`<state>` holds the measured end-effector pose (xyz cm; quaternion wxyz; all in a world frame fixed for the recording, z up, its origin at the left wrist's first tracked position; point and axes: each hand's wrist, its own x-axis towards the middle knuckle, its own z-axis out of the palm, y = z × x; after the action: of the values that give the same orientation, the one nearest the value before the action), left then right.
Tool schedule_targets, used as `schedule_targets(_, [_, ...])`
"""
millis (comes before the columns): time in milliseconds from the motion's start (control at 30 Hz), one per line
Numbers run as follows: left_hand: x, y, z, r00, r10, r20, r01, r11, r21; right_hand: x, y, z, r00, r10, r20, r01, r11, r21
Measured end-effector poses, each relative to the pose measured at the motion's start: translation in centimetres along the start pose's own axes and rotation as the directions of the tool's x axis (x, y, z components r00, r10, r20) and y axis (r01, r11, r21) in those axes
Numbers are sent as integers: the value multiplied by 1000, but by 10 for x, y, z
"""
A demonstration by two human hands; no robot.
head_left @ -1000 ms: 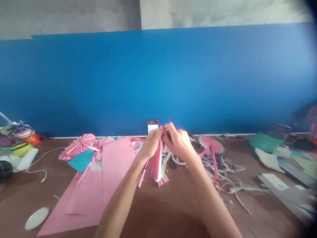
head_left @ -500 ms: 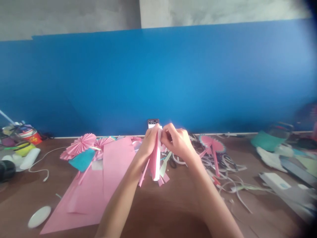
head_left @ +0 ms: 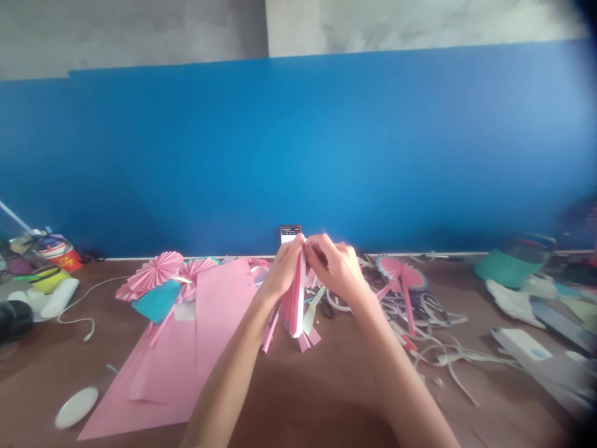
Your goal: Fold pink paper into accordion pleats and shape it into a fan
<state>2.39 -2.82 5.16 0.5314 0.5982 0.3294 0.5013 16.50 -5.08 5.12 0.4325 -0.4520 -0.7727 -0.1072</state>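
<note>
Since half a second earlier, the narrow bundle of accordion-pleated pink paper (head_left: 293, 305) had turned slightly, its white edge showing thinner, and the right hand (head_left: 338, 267) had drawn its fingertips in against the upper end. Watching remotely through the head camera, I saw the bundle at mid-view above the brown tabletop (head_left: 326, 398), sloping down towards me from the hands; I could not tell whether its lower end touched the surface. Thumb and fingers of the left hand (head_left: 283, 267) were clamped on its upper part. The right fingertips were bunched together at its top edge, but I could not make out whether they gripped the paper. Just behind the hands I saw a dark-framed phone with a lit screen (head_left: 291, 232), partly covered. Small pink paper scraps (head_left: 310, 339) lay near the bundle's lower end. To the left I had large flat pink paper sheets (head_left: 158, 373), with a teal paper piece (head_left: 156, 302) over their far part; to the right, a pink pleated paper fan with a bluish rim (head_left: 396, 267).
</note>
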Motion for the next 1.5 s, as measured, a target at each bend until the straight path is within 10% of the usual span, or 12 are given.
schedule_targets(533, [-4, 4, -5, 996, 74, -57, -67, 990, 122, -1, -2, 1, 994, -33, -102, 40, 997, 65])
schedule_targets(967, [-1, 10, -17, 920, 291, 261, -345, 919, 190, -2, 7, -4, 995, 59, -85, -42, 980, 193])
schedule_targets(1500, [1, 7, -48, 793, 194, 577, -129, 980, -151, -2, -1, -19, 989, 142, 26, -115, 663, 740])
